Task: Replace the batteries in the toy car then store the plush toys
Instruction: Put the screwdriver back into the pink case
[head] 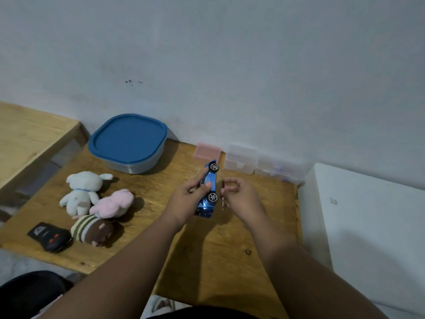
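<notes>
While the toy car (pixel 210 188) is held on its side above the wooden table (pixel 230 249), wheels turned rightward, the entries read as follows. Left hand (pixel 187 199): fingers and thumb closed around the car's body, lifting it clear of the tabletop. Right hand (pixel 239 194): fingertips pinched on a thin dark tool, seemingly a small screwdriver (pixel 222 194), held upright just beside the car's underside. Plush toys, three, well to the left on the table: white (pixel 82 192), pink (pixel 115 202), striped brown (pixel 94 230), lying touching one another, none stored. Black remote (pixel 49 236): near the table's front left corner. Blue-lidded container (pixel 128 143): at the back, lid on. Small clear and pink boxes (pixel 241 160): against the wall. Risks, as judged: the slim tool may slip off a tiny screw and strip its head if the car twists in the grip; a loosened screw could drop and roll off the table; batteries are not visible, so their whereabouts cannot be told.
</notes>
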